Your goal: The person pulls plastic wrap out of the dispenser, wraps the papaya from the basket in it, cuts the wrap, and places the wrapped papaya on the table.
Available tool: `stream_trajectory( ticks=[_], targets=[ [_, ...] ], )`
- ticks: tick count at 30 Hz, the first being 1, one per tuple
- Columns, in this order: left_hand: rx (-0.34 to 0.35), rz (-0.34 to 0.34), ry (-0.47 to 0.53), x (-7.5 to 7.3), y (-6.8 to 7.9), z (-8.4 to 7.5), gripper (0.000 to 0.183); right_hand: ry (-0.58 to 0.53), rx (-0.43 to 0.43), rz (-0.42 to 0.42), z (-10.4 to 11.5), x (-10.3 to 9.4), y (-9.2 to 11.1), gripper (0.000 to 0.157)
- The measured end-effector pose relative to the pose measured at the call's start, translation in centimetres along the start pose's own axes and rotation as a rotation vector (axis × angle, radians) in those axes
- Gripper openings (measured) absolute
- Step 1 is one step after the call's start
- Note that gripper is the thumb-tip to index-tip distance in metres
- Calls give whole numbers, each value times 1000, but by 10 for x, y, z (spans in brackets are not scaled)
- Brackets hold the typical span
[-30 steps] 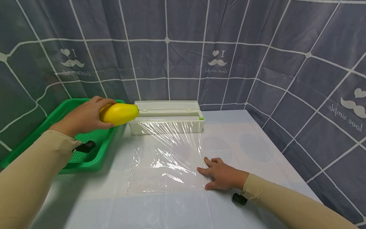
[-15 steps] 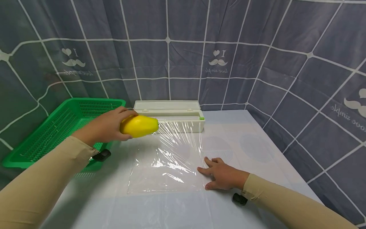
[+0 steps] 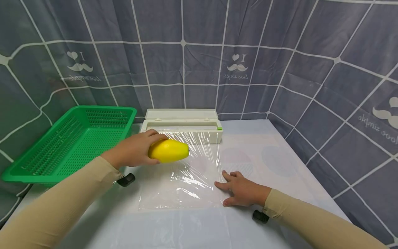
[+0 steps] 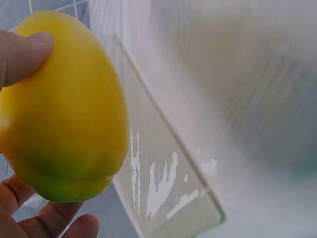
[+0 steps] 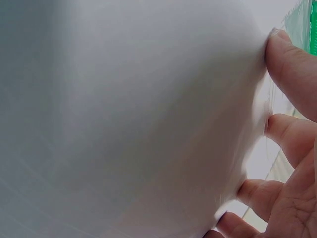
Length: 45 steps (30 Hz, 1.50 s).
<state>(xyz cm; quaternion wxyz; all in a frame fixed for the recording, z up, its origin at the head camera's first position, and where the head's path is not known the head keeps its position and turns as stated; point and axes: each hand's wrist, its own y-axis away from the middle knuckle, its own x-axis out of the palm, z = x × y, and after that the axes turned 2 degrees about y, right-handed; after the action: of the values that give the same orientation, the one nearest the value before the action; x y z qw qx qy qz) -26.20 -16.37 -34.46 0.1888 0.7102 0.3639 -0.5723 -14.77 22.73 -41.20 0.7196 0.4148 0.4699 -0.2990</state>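
Observation:
A yellow papaya [image 3: 169, 151] with a greenish end hangs over the sheet of plastic wrap, gripped by my left hand [image 3: 138, 148]. In the left wrist view my thumb [image 4: 27, 54] lies on one side of the papaya [image 4: 69, 109], the other fingers round the far side. Clear plastic wrap [image 3: 189, 183] runs forward from the white dispenser box [image 3: 199, 137] and lies over the table. My right hand [image 3: 244, 189] is spread, its fingertips on the wrap's right edge. Seen from the right wrist, those fingertips [image 5: 280, 42] press against the table surface.
To the left stands a green perforated basket [image 3: 102, 138] with nothing in it. Behind the wrap box, its lid [image 3: 181, 113] is raised. A white cloth covers the table [image 3: 174, 231], and a grey checked curtain [image 3: 202, 65] hangs along the back and sides.
My left hand has carried the papaya rightward and toward me, from beside the basket to over the wrap. The right hand has stayed in place.

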Motion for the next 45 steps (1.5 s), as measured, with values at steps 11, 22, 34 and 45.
stream_trajectory(
  ticks=[11,22,34,45],
  targets=[
    [73,12,26,31,-10,-20,75,2,3,7,0,0,-1,74],
    [71,71,11,57,-19,-37,74,7,48,30,0,-1,-5,74],
    [47,75,40,69,-21,-38,75,20,61,36,2,-3,-4,74],
    [29,76,70,68,-21,-42,69,9,49,33,2,-4,-2,74]
  ],
)
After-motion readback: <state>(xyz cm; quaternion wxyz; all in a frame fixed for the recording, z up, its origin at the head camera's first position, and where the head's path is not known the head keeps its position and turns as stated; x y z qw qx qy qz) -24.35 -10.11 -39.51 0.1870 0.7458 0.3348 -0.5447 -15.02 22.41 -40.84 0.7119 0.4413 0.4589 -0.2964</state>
